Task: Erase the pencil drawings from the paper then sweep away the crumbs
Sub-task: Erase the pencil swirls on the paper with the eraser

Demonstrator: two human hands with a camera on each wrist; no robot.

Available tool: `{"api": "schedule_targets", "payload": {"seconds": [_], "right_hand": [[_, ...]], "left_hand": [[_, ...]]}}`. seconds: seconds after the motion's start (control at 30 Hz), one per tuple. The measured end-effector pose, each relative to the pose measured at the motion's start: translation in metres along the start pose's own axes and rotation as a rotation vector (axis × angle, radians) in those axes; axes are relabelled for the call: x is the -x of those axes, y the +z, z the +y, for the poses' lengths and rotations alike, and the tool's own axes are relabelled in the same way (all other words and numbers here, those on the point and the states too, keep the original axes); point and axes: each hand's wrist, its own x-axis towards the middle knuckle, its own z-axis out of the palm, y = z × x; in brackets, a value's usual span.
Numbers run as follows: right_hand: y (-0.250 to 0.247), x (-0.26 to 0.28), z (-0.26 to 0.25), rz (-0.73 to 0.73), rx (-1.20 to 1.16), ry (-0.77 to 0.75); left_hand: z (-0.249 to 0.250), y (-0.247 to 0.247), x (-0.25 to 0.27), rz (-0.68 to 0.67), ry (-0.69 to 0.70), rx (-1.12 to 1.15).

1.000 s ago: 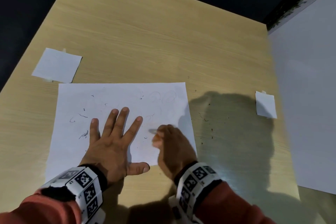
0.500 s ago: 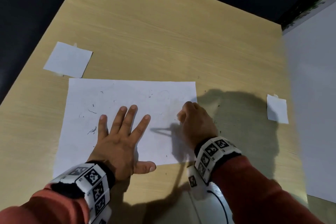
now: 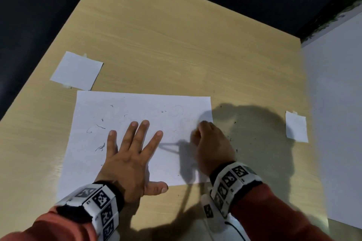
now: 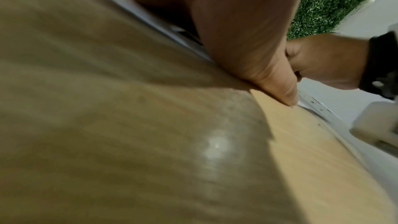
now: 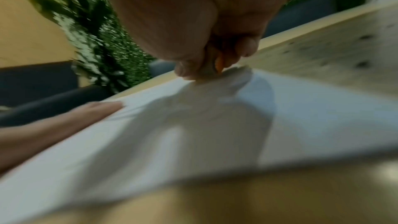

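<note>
A white sheet of paper (image 3: 121,143) lies on the wooden table (image 3: 176,55), with faint pencil marks (image 3: 179,110) near its top right and dark eraser crumbs (image 3: 99,126) scattered on its left half. My left hand (image 3: 131,154) lies flat on the sheet, fingers spread, thumb over the near edge. My right hand (image 3: 210,143) is curled at the sheet's right edge. In the right wrist view its fingertips (image 5: 187,72) pinch a small eraser (image 5: 215,67) with an orange part against the paper (image 5: 301,117).
Two small taped paper squares lie on the table, one at the left (image 3: 77,70) and one at the right (image 3: 296,128). More crumbs (image 3: 231,139) dot the wood right of the sheet. A large white board (image 3: 337,103) covers the right side. Dark floor surrounds the table.
My right hand has moved from the sheet's lower middle up and right to its right edge. The left hand has stayed flat on the paper.
</note>
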Motion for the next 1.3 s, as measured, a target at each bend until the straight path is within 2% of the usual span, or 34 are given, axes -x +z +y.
{"api": "schedule_targets", "payload": {"seconds": [0.03,0.1,0.13,0.2,0.27,0.37,0.47,0.53,0.57,0.63,0.73,0.87,1.17,1.23,1.3], "right_hand": [[0.007,0.013,-0.017,-0.062,-0.047,-0.080],[0.021,0.034,-0.040,-0.244,-0.163,-0.146],[0.025,0.036,-0.040,-0.258,-0.176,-0.149],[0.020,0.020,-0.019,-0.139,-0.096,-0.041],[0.006,0.003,0.019,0.008,-0.031,0.140],[-0.013,-0.008,0.054,0.029,0.014,0.259],[-0.005,0.008,0.034,0.054,-0.062,0.188],[0.010,0.030,0.014,-0.027,-0.051,-0.006],[0.015,0.034,0.014,-0.058,-0.030,-0.057],[0.010,0.019,0.030,-0.016,-0.016,0.025],[-0.009,-0.003,0.052,0.082,-0.044,0.283],[-0.007,0.008,0.037,0.046,-0.025,0.231],[-0.007,0.014,0.040,0.155,-0.229,0.320],[-0.009,0.019,0.041,0.181,-0.237,0.269],[-0.003,0.027,0.032,0.159,-0.207,0.132]], "left_hand": [[-0.001,-0.001,0.000,-0.007,0.007,0.003],[-0.002,-0.001,-0.001,-0.002,0.037,0.002],[-0.001,-0.001,-0.002,0.006,0.044,-0.007],[-0.003,-0.001,-0.002,0.023,0.039,0.005],[-0.001,0.000,0.000,0.022,0.041,0.014],[-0.001,0.001,0.000,0.042,0.036,0.023],[-0.002,0.002,0.000,0.053,0.033,0.028],[-0.003,0.002,0.000,0.056,0.041,0.025],[-0.002,0.002,-0.001,0.058,0.044,0.020],[-0.003,0.003,-0.001,0.071,0.041,0.017],[-0.002,0.003,-0.001,0.065,0.045,0.013],[-0.002,0.003,-0.001,0.056,0.043,0.015],[-0.002,0.000,-0.001,0.040,0.036,0.023],[-0.003,0.000,-0.001,0.033,0.035,0.031],[-0.002,0.000,-0.001,0.034,0.038,0.032]]}}
